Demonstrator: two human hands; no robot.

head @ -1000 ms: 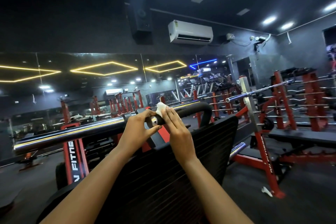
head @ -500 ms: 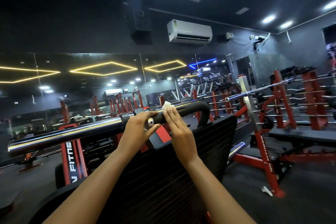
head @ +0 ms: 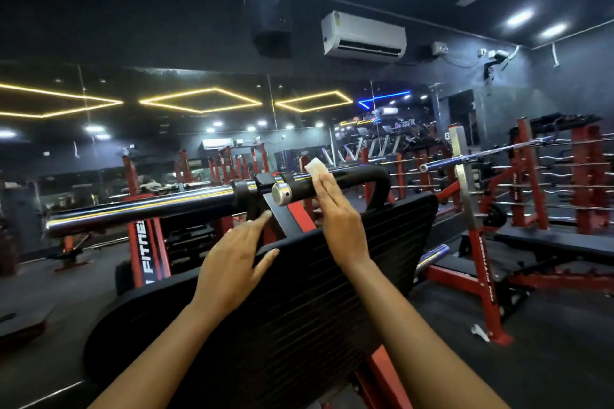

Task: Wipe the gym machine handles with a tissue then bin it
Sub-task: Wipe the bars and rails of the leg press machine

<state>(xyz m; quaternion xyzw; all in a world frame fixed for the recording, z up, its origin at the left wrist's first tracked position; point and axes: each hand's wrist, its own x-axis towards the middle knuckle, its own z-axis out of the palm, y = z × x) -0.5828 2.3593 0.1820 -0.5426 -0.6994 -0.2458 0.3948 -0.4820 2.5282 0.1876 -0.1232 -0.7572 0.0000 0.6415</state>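
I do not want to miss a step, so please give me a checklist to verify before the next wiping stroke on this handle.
1. The tissue against the handle: ok, it lies on the black grip.
2. The right hand pressing the tissue: ok, straight fingers on it.
3. The left hand steadying the handle: not ok, it is open, below the handle and apart from it.
4. Rest of the handle free of things: ok.
5. The tissue clean enough: cannot tell.
6. The bin located: cannot tell, none in view.
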